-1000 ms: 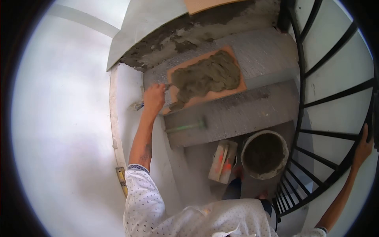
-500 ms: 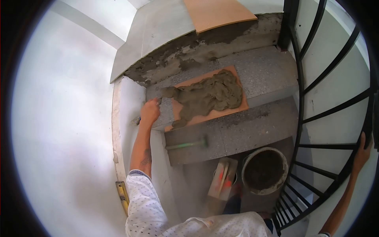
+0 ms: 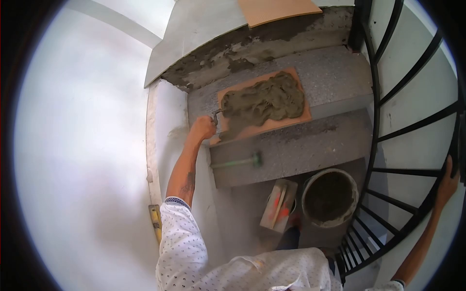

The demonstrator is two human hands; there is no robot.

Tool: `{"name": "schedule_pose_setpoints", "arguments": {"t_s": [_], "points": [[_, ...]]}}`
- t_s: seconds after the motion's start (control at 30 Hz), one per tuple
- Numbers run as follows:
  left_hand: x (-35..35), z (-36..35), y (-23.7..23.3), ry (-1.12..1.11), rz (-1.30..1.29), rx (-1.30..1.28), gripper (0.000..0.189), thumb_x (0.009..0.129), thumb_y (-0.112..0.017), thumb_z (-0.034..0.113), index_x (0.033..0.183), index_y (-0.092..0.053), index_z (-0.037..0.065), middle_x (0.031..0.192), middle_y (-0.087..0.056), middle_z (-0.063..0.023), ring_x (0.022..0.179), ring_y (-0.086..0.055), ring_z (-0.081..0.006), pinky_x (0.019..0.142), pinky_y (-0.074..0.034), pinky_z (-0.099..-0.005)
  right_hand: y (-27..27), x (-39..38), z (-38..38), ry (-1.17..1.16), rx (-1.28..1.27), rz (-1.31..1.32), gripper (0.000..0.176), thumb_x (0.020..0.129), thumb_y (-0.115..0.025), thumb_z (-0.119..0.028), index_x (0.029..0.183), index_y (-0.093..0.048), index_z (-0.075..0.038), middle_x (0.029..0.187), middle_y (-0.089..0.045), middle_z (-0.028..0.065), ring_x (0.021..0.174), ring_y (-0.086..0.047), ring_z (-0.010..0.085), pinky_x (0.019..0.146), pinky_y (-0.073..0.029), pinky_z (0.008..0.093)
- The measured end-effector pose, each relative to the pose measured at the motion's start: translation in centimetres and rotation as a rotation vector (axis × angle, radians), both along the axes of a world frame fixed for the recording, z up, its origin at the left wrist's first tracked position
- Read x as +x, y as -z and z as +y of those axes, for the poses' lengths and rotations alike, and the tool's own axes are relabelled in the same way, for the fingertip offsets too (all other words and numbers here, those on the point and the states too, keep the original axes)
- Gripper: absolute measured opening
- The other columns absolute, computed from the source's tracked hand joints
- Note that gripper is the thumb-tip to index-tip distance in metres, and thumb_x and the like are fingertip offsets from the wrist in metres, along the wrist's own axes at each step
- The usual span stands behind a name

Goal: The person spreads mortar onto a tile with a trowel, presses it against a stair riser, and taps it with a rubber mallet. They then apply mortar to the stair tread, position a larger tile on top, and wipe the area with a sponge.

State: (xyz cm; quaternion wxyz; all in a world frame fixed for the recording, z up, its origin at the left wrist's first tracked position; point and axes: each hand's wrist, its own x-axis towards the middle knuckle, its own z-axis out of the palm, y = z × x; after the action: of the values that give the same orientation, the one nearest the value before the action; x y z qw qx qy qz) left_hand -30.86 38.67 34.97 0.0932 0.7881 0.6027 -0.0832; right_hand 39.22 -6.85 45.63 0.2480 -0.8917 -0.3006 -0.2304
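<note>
Your left hand (image 3: pixel 204 127) clasps a trowel (image 3: pixel 216 115), apparently spreading mortar (image 3: pixel 266 99) on tile (image 3: pixel 258 127); your right hand (image 3: pixel 447 184) grips the railing (image 3: pixel 425 209). Next, the mortar likely needs levelling.

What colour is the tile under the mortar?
Orange: the tile shows best in the head view, at its edges around the mortar.

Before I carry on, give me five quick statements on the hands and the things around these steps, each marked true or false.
1. The left hand holds a hand tool. True.
2. The right hand hangs free. False: it is on the black railing.
3. Mortar covers much of the orange tile. True.
4. In this view, the bucket stands left of the red-marked float. False: it stands to the right.
5. A green-handled tool lies on the lower step. True.
</note>
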Motion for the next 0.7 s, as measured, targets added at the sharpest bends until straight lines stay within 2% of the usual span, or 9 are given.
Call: {"name": "schedule_pose_setpoints", "arguments": {"t_s": [0.07, 0.17, 0.23, 0.3, 0.4, 0.47, 0.57, 0.67, 0.7], "points": [[0.5, -0.6, -1.2, -0.011, -0.006, -0.006, 0.026, 0.081, -0.058, 0.023, 0.083, -0.07, 0.0, 0.101, -0.065, -0.0256, 0.099, -0.062, -0.0418, 0.087, -0.05, -0.0467, 0.5, 0.3, 0.2, 0.014, 0.032, 0.016, 0.078, 0.088, -0.061, -0.054, 0.137, -0.046, 0.006, 0.139, -0.049, 0.025, 0.131, -0.045, 0.035, 0.109, -0.033, 0.038], [2.7, -2.4, -4.1, 0.116, 0.047, 0.039, 0.025, 0.082, -0.056, 0.02, 0.087, -0.07, 0.0, 0.106, -0.065, -0.0249, 0.101, -0.063, -0.0411, 0.088, -0.05, -0.047, 0.1, -0.2, 0.2, 0.064, 0.048, 0.008, 0.082, 0.086, -0.062, -0.057, 0.137, -0.046, 0.006, 0.139, -0.048, 0.0255, 0.131, -0.045, 0.0356, 0.109, -0.033, 0.0382], [2.1, -2.3, -1.5, 0.013, 0.131, -0.02, 0.025, 0.082, -0.055, 0.019, 0.092, -0.07, 0.001, 0.109, -0.065, -0.0248, 0.102, -0.062, -0.041, 0.088, -0.05, -0.0474, -0.1, -0.9, 0.9, 0.055, 0.071, 0.027, 0.084, 0.084, -0.063, -0.058, 0.137, -0.047, 0.006, 0.138, -0.049, 0.0256, 0.131, -0.045, 0.036, 0.109, -0.033, 0.0383], [1.7, -2.7, -1.1, -0.042, 0.162, -0.06, 0.026, 0.082, -0.055, 0.017, 0.097, -0.069, 0.001, 0.11, -0.065, -0.0251, 0.103, -0.062, -0.0412, 0.088, -0.05, -0.0478, -0.3, -1.4, 1.1, 0.022, 0.108, 0.061, 0.086, 0.084, -0.063, -0.059, 0.137, -0.047, 0.006, 0.138, -0.049, 0.0254, 0.131, -0.045, 0.0363, 0.109, -0.033, 0.0384], [2.5, -3.2, -3.7, -0.056, 0.124, -0.072, 0.028, 0.081, -0.055, 0.014, 0.101, -0.068, 0.0, 0.11, -0.064, -0.0262, 0.104, -0.062, -0.0419, 0.088, -0.05, -0.0482, 0.6, -0.3, 0.7, 0.121, 0.034, -0.035, 0.086, 0.084, -0.063, -0.059, 0.137, -0.046, 0.006, 0.138, -0.05, 0.0252, 0.131, -0.045, 0.0361, 0.109, -0.034, 0.0386], [3.7, -2.8, -5.0, -0.102, 0.093, -0.078, 0.027, 0.08, -0.056, 0.013, 0.1, -0.067, -0.001, 0.111, -0.064, -0.027, 0.105, -0.061, -0.0422, 0.088, -0.05, -0.0483, -0.3, -1.7, 1.4, 0.127, 0.032, -0.009, 0.085, 0.085, -0.063, -0.058, 0.137, -0.047, 0.007, 0.138, -0.05, 0.0251, 0.131, -0.045, 0.0357, 0.109, -0.034, 0.0384], [5.8, 0.2, -1.9, -0.069, -0.03, 0.08, 0.024, 0.077, -0.056, 0.015, 0.084, -0.069, -0.004, 0.095, -0.065, -0.0293, 0.094, -0.063, -0.045, 0.084, -0.05, -0.0501, -0.4, -2.0, 1.5, 0.12, 0.031, -0.023, 0.082, 0.086, -0.063, -0.057, 0.136, -0.048, 0.006, 0.138, -0.05, 0.025, 0.131, -0.046, 0.035, 0.11, -0.033, 0.038], [8.6, 2.2, 0.0, -0.139, 0.022, 0.037, 0.027, 0.079, -0.059, 0.015, 0.094, -0.067, -0.006, 0.107, -0.065, -0.0271, 0.104, -0.062, -0.0417, 0.087, -0.051, -0.0462, -0.4, -2.0, 1.5, 0.08, 0.054, -0.037, 0.081, 0.086, -0.063, -0.056, 0.136, -0.048, 0.006, 0.138, -0.05, 0.0248, 0.131, -0.046, 0.0344, 0.11, -0.033, 0.0377], [9.1, 1.7, 0.6, -0.098, 0.074, -0.027, 0.028, 0.079, -0.059, 0.016, 0.094, -0.067, -0.006, 0.106, -0.065, -0.0271, 0.104, -0.062, -0.0418, 0.087, -0.051, -0.0459, -0.6, -2.3, 1.4, 0.066, 0.061, -0.034, 0.081, 0.086, -0.063, -0.056, 0.136, -0.048, 0.006, 0.138, -0.05, 0.0247, 0.131, -0.046, 0.0342, 0.111, -0.033, 0.0377]]}}
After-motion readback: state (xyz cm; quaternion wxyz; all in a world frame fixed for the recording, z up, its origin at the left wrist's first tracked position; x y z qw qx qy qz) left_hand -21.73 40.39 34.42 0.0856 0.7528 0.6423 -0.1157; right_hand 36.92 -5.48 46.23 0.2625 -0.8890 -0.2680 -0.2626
